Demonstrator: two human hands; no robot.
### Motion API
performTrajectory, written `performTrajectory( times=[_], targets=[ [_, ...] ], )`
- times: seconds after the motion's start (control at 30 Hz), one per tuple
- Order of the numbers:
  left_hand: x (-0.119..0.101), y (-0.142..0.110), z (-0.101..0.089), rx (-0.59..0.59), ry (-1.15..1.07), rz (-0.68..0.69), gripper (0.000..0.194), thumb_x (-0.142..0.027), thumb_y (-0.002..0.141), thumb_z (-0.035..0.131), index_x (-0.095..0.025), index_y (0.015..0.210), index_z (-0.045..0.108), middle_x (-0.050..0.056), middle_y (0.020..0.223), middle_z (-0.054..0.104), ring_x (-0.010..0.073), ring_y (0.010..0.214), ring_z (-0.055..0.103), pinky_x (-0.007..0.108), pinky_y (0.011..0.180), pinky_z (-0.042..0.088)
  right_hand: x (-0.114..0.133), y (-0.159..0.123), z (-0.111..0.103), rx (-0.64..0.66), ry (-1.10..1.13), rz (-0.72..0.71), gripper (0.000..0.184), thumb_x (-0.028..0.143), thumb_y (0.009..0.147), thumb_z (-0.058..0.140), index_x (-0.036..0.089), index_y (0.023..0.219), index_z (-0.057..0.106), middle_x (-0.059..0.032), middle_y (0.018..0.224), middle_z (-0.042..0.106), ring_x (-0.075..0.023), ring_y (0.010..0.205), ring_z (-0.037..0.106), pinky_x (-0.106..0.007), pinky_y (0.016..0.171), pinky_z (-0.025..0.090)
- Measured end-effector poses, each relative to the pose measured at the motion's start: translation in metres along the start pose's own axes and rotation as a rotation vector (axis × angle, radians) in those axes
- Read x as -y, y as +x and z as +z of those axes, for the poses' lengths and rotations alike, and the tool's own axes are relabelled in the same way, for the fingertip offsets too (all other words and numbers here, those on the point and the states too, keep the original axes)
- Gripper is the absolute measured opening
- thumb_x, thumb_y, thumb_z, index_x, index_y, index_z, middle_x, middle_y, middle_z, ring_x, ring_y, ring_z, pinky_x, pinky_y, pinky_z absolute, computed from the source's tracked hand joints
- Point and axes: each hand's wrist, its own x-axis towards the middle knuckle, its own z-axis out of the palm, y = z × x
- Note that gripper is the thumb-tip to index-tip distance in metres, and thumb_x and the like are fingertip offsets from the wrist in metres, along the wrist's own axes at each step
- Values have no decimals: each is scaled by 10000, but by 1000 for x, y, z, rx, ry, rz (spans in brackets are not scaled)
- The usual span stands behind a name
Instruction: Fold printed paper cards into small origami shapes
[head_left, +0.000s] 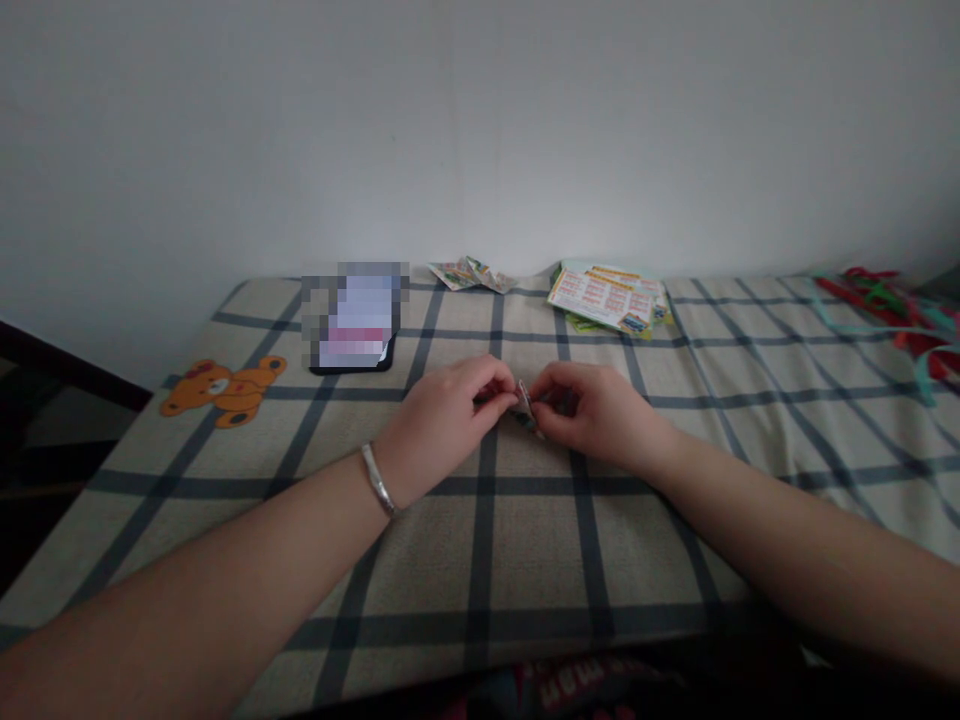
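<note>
Between my two hands, just above the checked tablecloth (420,560), is a small folded piece of printed paper (523,398). My left hand (454,410), with a silver bracelet on the wrist, pinches its left side between thumb and fingertips. On the other side my right hand (596,410) grips it in a similar pinch. Most of the paper is hidden by the fingers. Behind the right hand lies a stack of printed paper sheets (607,297). Farther back in the middle are several folded printed papers (469,273).
A phone (358,320) with a lit, blurred screen lies at the back left. Nearer the left edge is a flat orange teddy bear cutout (223,390). Tangled coloured ribbons (900,310) lie at the far right. A white wall (480,130) rises behind the table.
</note>
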Motion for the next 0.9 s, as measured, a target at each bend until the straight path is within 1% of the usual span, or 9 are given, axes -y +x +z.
performTrajectory(
  times=[0.13,0.27,0.4,0.5,0.63,0.9],
  targets=[
    [-1,0,0,-13,-10,13,58,-147,843,651,-186,861,612,-36,808,646,111,741,611,231,673,454,-3,1,3,-1,102,19,105,200,775,605,194,872,645,24,685,657,-98,594,600,-217,546,447],
    [-3,0,0,-30,13,64,67,-148,854,645,-185,900,613,-24,862,652,120,808,620,245,740,482,-5,1,7,-1,228,40,187,168,756,612,201,939,596,17,778,677,-110,642,652,-218,562,482],
    [-5,-1,1,-39,6,109,155,-115,824,665,-183,949,603,-10,928,652,134,882,624,271,810,509,-7,2,9,3,335,84,172,202,767,620,207,917,536,14,777,664,-114,612,654,-215,515,477],
    [-6,-1,2,-16,-12,99,234,-120,783,702,-183,978,590,3,974,637,155,909,624,302,815,532,-9,3,10,15,387,90,169,217,779,618,215,910,512,24,742,655,-108,590,643,-213,505,478],
    [-6,-1,4,16,-7,50,260,-142,771,710,-190,995,587,12,993,630,172,911,626,335,808,550,-9,3,9,22,390,85,154,221,789,607,219,904,505,32,716,652,-104,571,630,-212,500,474],
    [-4,-3,10,-6,-105,1,261,-137,776,644,-199,1010,545,17,1004,620,170,923,642,356,839,567,-3,3,6,-7,215,49,141,191,789,592,198,923,547,8,736,675,-118,614,649,-220,529,474]
  ],
)
